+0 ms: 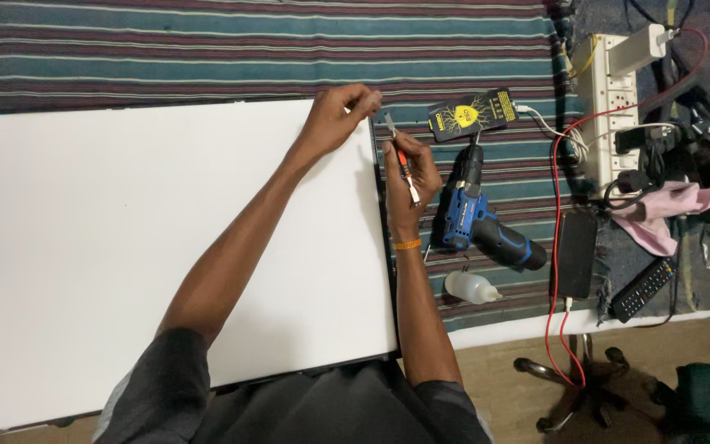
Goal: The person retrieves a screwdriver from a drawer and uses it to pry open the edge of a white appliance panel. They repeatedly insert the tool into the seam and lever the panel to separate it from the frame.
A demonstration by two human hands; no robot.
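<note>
gripping slim orange-handled tweezers (402, 161) in right hand (411, 177), tip up.

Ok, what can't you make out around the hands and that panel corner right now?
Head view only:
- Tip of the small tool in the right hand: too small.
- What the left hand pinches at the white panel corner: hidden by fingers.
- Panel's left and bottom edges: cut off by the frame.

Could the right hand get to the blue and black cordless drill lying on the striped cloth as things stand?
Probably yes. The right hand sits just beside the blue and black cordless drill with bare striped cloth between them, but its fingers already hold a thin red-handled tool.
</note>
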